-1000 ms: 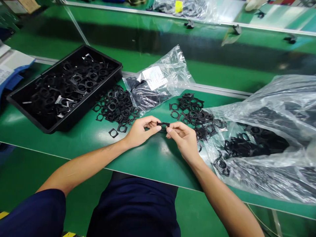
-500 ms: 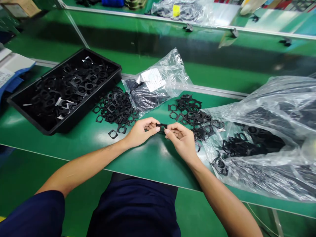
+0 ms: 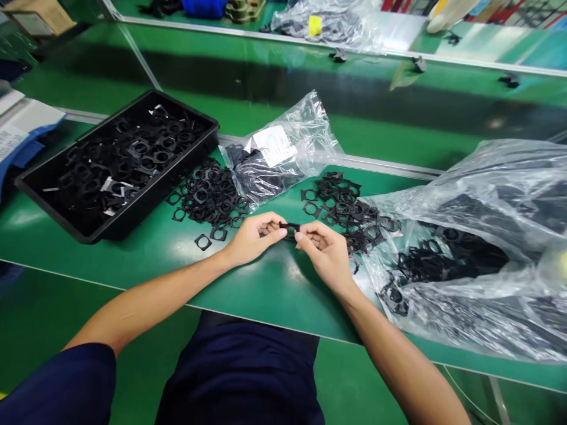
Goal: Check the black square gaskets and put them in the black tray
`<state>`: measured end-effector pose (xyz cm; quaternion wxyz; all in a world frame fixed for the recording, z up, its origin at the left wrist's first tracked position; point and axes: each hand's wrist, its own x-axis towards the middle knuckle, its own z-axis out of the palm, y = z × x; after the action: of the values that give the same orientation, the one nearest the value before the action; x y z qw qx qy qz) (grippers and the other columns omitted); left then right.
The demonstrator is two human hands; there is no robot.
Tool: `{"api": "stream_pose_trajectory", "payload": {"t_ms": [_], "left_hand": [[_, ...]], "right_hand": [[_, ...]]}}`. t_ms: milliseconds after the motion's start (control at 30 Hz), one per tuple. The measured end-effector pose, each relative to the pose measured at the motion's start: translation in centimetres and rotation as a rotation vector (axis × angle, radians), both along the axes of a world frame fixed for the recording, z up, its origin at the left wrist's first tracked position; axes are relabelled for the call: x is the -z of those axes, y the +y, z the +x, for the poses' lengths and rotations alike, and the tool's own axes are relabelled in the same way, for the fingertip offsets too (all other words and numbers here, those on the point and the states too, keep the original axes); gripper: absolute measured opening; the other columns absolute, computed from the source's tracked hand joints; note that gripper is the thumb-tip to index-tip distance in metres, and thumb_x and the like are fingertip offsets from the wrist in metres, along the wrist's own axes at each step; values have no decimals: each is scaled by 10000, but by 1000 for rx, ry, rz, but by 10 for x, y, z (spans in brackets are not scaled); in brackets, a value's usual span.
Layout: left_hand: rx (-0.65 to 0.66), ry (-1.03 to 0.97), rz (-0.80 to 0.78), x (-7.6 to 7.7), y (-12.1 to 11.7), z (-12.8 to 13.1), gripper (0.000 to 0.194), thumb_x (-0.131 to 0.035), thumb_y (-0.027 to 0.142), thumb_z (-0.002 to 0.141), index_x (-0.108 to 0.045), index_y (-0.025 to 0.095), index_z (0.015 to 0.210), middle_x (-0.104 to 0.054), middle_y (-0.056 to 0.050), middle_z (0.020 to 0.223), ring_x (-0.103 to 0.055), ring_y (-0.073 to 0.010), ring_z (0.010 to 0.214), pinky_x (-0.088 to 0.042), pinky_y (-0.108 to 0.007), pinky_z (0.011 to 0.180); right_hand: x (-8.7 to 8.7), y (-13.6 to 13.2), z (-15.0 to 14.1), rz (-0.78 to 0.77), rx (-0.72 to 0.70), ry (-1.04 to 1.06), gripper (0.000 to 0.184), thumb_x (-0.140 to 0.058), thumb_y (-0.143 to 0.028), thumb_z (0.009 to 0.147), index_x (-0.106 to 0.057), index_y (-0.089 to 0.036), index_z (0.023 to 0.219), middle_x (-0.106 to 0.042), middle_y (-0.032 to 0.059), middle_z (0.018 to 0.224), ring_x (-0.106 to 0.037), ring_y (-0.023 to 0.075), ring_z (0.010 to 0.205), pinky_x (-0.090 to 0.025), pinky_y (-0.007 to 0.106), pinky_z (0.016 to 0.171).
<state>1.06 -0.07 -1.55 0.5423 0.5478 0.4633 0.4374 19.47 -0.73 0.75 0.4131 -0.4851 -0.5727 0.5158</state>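
Observation:
Between my two hands is a small black plastic ring part, held above the front of the green table. My left hand pinches its left end between thumb and fingers. At its right end, my right hand has the same kind of pinch. My fingers hide much of the part. Behind my left hand lies a pile of black square-edged ring parts, with a single ring part lying apart in front. Another pile of black ring parts spreads behind my right hand.
On the left, a black tray holds many black parts and some whitish pieces. A clear labelled bag lies at the back. The large clear bag on the right gapes open, with black parts inside. A raised shelf runs behind.
Both hands keep their pinch on the ring part and have hardly moved. The view has shifted very slightly.

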Motion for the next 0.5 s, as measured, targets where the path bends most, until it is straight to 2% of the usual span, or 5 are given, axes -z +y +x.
{"api": "stream_pose_trajectory", "payload": {"t_ms": [500], "left_hand": [[1,22,10,0,0,1,320,-747,456,805,-697,151,888,-657,-5,738,-589,-103,659,-491,-219,651]], "right_hand": [[1,0,0,-12,6,-18,271,-721,-439,836,-608,-202,768,-598,-9,688,-570,127,620,-482,262,619]]}}
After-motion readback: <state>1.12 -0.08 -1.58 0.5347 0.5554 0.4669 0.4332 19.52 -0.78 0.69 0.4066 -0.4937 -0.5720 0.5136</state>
